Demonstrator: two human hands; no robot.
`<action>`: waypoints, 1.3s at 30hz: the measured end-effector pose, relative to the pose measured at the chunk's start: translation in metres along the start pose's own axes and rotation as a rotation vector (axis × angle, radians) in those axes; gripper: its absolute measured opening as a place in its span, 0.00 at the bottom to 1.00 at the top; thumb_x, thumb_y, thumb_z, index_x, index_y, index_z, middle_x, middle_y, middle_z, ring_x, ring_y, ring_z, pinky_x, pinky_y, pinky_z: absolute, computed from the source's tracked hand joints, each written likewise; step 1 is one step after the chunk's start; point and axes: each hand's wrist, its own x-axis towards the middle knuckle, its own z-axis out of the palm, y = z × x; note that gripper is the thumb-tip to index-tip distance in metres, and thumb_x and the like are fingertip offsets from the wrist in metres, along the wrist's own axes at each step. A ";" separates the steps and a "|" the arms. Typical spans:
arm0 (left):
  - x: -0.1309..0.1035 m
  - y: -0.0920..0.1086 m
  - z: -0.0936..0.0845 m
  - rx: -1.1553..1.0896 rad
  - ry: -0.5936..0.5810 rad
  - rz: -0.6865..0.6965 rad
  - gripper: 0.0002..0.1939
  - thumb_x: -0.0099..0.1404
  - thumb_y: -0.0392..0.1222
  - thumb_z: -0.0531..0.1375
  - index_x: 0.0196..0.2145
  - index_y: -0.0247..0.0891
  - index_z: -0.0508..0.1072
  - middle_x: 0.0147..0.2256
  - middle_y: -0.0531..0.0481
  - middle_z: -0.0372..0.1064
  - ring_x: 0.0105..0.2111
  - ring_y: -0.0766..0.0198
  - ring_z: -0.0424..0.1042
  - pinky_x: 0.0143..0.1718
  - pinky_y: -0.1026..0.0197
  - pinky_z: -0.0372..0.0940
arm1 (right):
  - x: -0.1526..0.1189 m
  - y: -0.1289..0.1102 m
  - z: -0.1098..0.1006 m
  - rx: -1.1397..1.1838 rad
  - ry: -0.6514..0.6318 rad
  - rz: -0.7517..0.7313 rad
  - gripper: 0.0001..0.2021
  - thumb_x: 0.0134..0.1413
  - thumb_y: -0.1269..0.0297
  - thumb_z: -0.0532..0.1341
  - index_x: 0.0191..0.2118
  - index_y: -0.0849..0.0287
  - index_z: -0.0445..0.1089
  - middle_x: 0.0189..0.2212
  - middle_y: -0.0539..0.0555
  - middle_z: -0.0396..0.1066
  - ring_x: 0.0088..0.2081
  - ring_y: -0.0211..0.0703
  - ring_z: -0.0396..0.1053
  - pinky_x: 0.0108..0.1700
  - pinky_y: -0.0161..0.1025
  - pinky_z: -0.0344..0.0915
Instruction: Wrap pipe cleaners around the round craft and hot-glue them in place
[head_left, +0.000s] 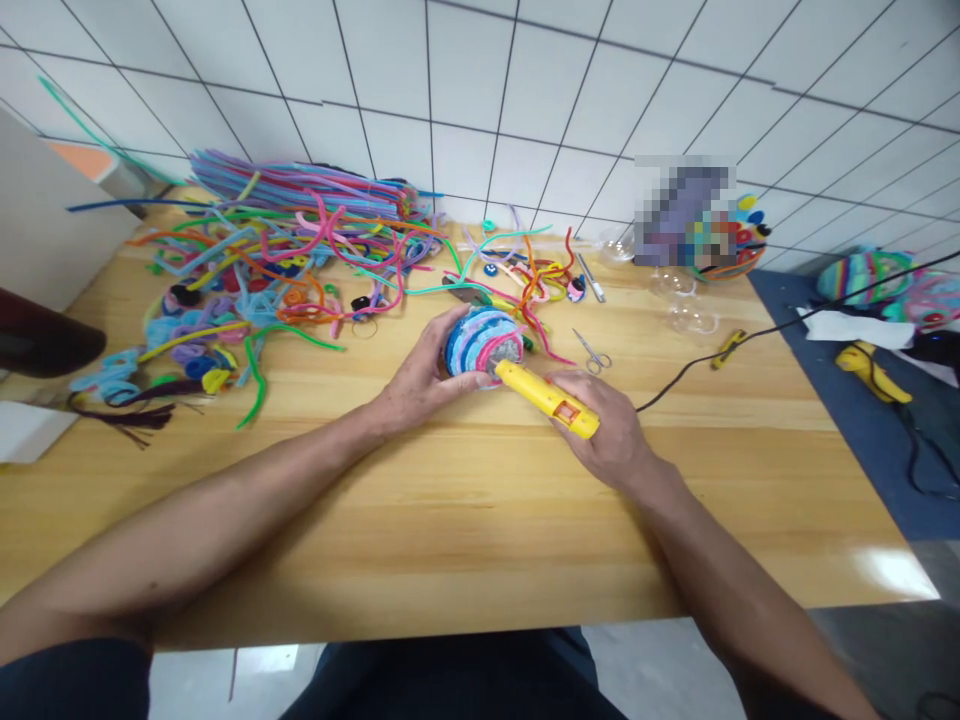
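My left hand [431, 365] is closed round the left side of a ball [474, 340] wound with blue, light blue and pink pipe cleaners. A greyish patch on the ball's right side is not covered by them. In my right hand [611, 430] is a yellow hot glue gun [547, 398], its nozzle pointing at that patch. Whether the nozzle touches the ball, I cannot tell. Small scissors [592, 352] lie on the table just beyond the glue gun.
Loose pipe cleaners [300, 250] and a thick bundle [300, 190] of them fill the back left of the wooden table [450, 540]. Clear plastic domes [691, 318] and a yellow cutter [727, 349] lie at right. A black cord [705, 358] crosses there. Another yellow glue gun [870, 372] rests on a blue surface.
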 end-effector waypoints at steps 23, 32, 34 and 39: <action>-0.001 0.003 0.004 -0.093 0.000 -0.033 0.51 0.68 0.65 0.77 0.77 0.49 0.60 0.77 0.34 0.62 0.77 0.39 0.68 0.81 0.35 0.65 | -0.003 -0.001 -0.002 -0.011 0.029 0.050 0.14 0.76 0.57 0.64 0.61 0.48 0.76 0.47 0.57 0.87 0.47 0.56 0.86 0.48 0.51 0.84; -0.001 0.008 0.004 -0.101 -0.012 -0.045 0.49 0.69 0.65 0.77 0.76 0.51 0.59 0.76 0.36 0.63 0.75 0.40 0.71 0.78 0.37 0.68 | -0.002 -0.003 -0.003 -0.002 -0.001 0.061 0.11 0.77 0.57 0.62 0.59 0.48 0.75 0.47 0.57 0.87 0.47 0.55 0.86 0.48 0.51 0.84; 0.000 0.010 0.004 -0.104 -0.018 -0.042 0.49 0.69 0.65 0.77 0.76 0.50 0.59 0.76 0.36 0.64 0.75 0.41 0.71 0.78 0.38 0.69 | -0.002 -0.003 -0.004 0.005 0.014 0.069 0.11 0.77 0.58 0.63 0.59 0.48 0.75 0.47 0.57 0.87 0.47 0.55 0.86 0.48 0.50 0.84; -0.001 0.007 0.003 -0.116 -0.014 -0.043 0.49 0.68 0.63 0.77 0.76 0.51 0.59 0.75 0.36 0.64 0.74 0.41 0.72 0.78 0.37 0.69 | -0.002 -0.003 -0.003 0.015 0.035 0.053 0.11 0.76 0.59 0.64 0.59 0.48 0.75 0.46 0.56 0.86 0.46 0.54 0.86 0.48 0.48 0.83</action>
